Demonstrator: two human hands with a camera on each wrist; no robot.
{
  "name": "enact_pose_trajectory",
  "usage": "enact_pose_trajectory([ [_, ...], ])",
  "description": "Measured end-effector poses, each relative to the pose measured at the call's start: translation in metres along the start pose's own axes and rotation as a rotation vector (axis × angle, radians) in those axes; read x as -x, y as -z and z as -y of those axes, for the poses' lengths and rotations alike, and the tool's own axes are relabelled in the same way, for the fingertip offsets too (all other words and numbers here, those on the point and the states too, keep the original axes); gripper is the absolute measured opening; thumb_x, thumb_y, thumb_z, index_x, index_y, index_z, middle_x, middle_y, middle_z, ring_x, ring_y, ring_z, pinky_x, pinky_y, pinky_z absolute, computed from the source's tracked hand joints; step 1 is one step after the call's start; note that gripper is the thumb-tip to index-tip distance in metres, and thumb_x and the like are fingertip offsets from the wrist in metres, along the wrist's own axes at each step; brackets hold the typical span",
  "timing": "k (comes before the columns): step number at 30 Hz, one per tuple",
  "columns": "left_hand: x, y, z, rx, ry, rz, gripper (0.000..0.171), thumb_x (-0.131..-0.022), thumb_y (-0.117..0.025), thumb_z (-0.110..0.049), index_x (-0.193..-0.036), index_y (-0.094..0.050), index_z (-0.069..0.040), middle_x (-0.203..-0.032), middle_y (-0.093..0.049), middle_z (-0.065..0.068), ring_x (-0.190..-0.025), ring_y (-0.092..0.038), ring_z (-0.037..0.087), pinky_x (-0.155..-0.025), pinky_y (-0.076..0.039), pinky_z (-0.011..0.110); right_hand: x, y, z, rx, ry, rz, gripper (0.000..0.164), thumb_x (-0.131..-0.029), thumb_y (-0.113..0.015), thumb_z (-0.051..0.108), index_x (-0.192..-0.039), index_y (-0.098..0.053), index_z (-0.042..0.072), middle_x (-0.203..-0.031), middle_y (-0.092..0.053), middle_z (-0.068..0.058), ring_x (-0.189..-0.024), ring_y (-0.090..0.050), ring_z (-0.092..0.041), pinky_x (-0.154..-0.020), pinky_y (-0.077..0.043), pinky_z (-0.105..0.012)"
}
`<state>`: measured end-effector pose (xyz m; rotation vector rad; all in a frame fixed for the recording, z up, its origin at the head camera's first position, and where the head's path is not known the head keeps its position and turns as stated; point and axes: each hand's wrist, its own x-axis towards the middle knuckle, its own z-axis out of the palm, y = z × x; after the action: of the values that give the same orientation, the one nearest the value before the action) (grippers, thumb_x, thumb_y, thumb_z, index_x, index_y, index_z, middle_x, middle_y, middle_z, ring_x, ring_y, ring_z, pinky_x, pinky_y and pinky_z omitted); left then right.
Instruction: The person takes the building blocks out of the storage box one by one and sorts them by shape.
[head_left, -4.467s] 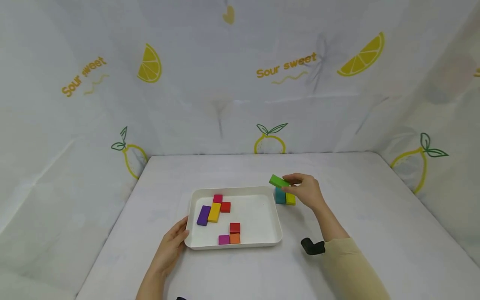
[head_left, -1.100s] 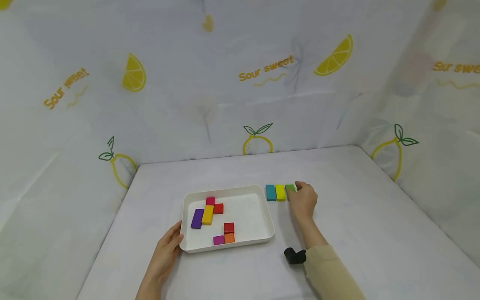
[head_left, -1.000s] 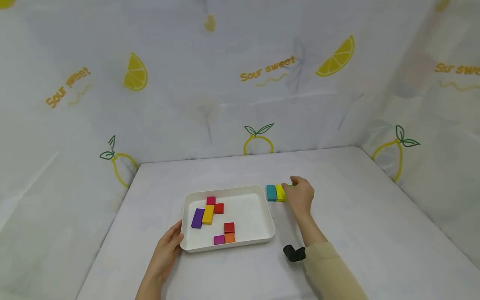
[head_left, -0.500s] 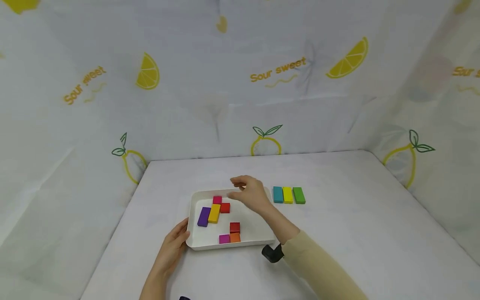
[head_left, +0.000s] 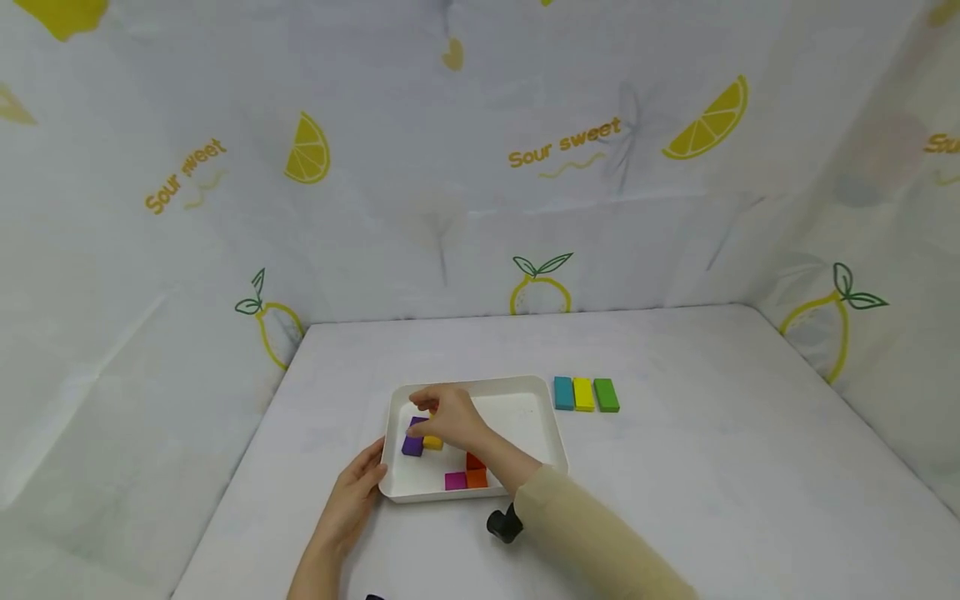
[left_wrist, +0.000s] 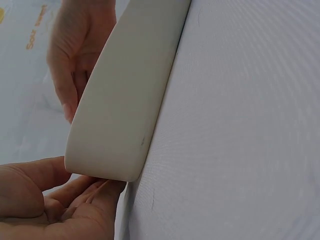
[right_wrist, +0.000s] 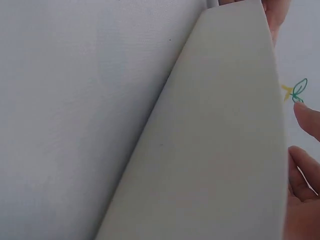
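Observation:
A white tray (head_left: 517,429) lies on the table with several coloured blocks in it. My left hand (head_left: 351,496) holds its left end; in the left wrist view the thumb is at the rim and the curled fingers are against the tray wall (left_wrist: 115,115). Over the tray's left part is my right hand (head_left: 453,417), thumb and fingers apart around the purple block (head_left: 412,447), and no grip is visible. It partly covers the yellow-orange block (head_left: 432,443) and hides the pink and red blocks behind. Towards the front sit red (head_left: 474,462), orange (head_left: 477,478) and magenta (head_left: 455,481) blocks.
Right of the tray a teal block (head_left: 564,393), a yellow block (head_left: 583,394) and a green block (head_left: 607,395) lie in a row, the green one slightly apart. A lemon-printed white curtain (head_left: 450,208) stands behind the table. A black wrist device (head_left: 505,524) hangs beside the right sleeve.
My right hand put the green block down right of the yellow one, let go, and moved left over the tray to the purple block. The left hand stays at the tray's end.

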<state>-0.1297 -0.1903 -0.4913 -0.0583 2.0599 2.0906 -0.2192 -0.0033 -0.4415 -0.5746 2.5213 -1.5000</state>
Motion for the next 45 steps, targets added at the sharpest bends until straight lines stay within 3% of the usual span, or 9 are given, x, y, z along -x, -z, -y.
enact_pose_trajectory([
  [4,0.0,0.0,0.001,-0.006,-0.004,0.002,0.057,-0.105,-0.04,-0.008,-0.155,-0.018,0.005,-0.164,-0.015,0.026,-0.153,-0.016,0.038,-0.124,-0.019,0.05,-0.004,-0.008,-0.006,0.017,0.009,0.003,0.052,-0.075,-0.085,0.016,-0.123,-0.068,0.004,-0.121,-0.071,-0.011,-0.111,-0.067,-0.026,-0.1,-0.056,-0.04],
  [11,-0.001,0.002,0.002,-0.01,0.0,-0.009,0.057,-0.104,-0.041,-0.011,-0.155,-0.019,0.002,-0.165,-0.017,0.022,-0.154,-0.017,0.033,-0.122,-0.022,0.041,-0.009,-0.016,-0.011,0.171,0.057,0.029,0.059,-0.07,-0.09,0.022,-0.123,-0.069,0.006,-0.118,-0.072,-0.009,-0.108,-0.066,-0.022,-0.094,-0.057,-0.028],
  [19,0.0,0.0,0.002,-0.015,-0.002,-0.002,0.058,-0.105,-0.041,-0.012,-0.155,-0.018,0.003,-0.164,-0.018,0.024,-0.153,-0.018,0.036,-0.122,-0.021,0.046,-0.007,-0.016,-0.016,0.217,0.083,0.034,0.06,-0.069,-0.09,0.02,-0.123,-0.068,0.004,-0.117,-0.073,-0.01,-0.108,-0.067,-0.022,-0.093,-0.056,-0.026],
  [25,0.0,0.0,0.002,-0.012,-0.007,-0.004,0.057,-0.104,-0.043,-0.013,-0.155,-0.021,0.002,-0.163,-0.021,0.024,-0.152,-0.021,0.035,-0.121,-0.03,0.034,-0.006,-0.018,-0.014,0.249,0.108,0.057,0.059,-0.071,-0.089,0.016,-0.124,-0.067,0.001,-0.12,-0.071,-0.011,-0.113,-0.064,-0.023,-0.099,-0.055,-0.029],
  [34,0.001,-0.001,0.0,-0.001,-0.007,0.0,0.057,-0.105,-0.042,-0.013,-0.155,-0.021,0.001,-0.163,-0.021,0.023,-0.153,-0.022,0.034,-0.114,-0.038,0.017,-0.006,-0.021,-0.017,0.412,0.146,0.052,0.06,-0.072,-0.088,0.025,-0.124,-0.067,0.006,-0.118,-0.069,-0.006,-0.109,-0.064,-0.017,-0.098,-0.054,-0.026],
  [41,0.002,-0.001,-0.001,-0.02,-0.004,0.011,0.058,-0.105,-0.042,-0.015,-0.156,-0.019,0.001,-0.164,-0.019,0.023,-0.153,-0.021,0.036,-0.122,-0.026,0.039,-0.004,-0.019,-0.018,0.429,0.148,0.054,0.061,-0.072,-0.088,0.027,-0.126,-0.066,0.007,-0.118,-0.067,-0.005,-0.109,-0.063,-0.017,-0.1,-0.053,-0.026],
  [45,0.001,-0.001,-0.001,-0.023,-0.007,0.015,0.058,-0.105,-0.041,-0.015,-0.156,-0.018,0.001,-0.164,-0.018,0.023,-0.153,-0.019,0.036,-0.121,-0.023,0.042,-0.003,-0.019,-0.017,0.437,0.145,0.058,0.062,-0.072,-0.087,0.028,-0.126,-0.066,0.008,-0.119,-0.067,-0.004,-0.109,-0.062,-0.016,-0.1,-0.053,-0.026],
])
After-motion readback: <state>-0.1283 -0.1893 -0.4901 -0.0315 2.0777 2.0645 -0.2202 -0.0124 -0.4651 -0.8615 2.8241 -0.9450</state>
